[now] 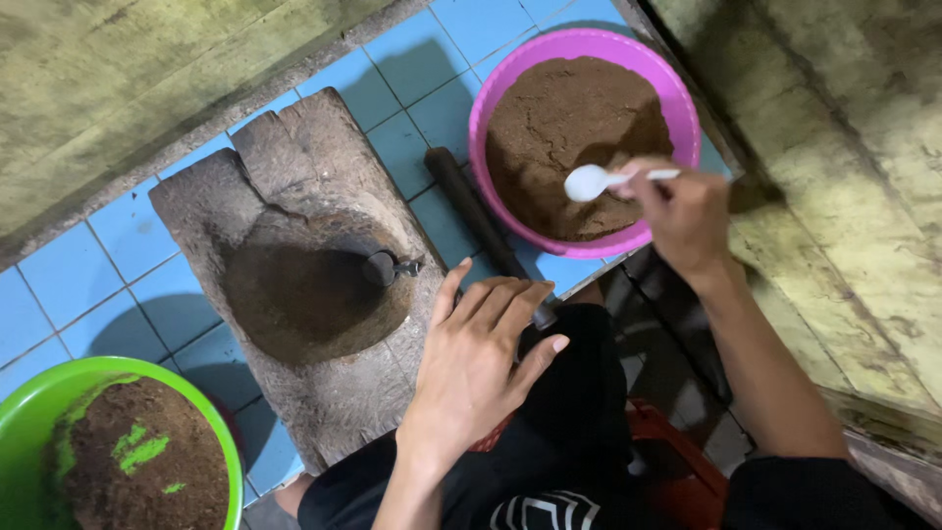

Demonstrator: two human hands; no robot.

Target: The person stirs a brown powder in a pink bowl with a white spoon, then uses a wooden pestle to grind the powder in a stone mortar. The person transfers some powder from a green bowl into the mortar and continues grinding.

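My right hand [687, 218] holds a white plastic spoon [601, 181] over a pink bowl [677, 98] filled with brown powder. My left hand [481, 358] rests with loose, spread fingers on my knee, holding nothing, beside the edge of a grey stone mortar [294, 147]. The hollow of the mortar holds brown paste and a small dark metal scoop [385, 267]. A dark wooden pestle [476, 216] lies on the tiles between the mortar and the pink bowl, its near end under my left fingers.
A green bowl [25, 422] with brown powder stands at the bottom left. Blue floor tiles [98, 285] lie under everything. Mossy concrete walls run along the top left and the right. My dark-clothed legs and a red stool [677, 461] fill the bottom.
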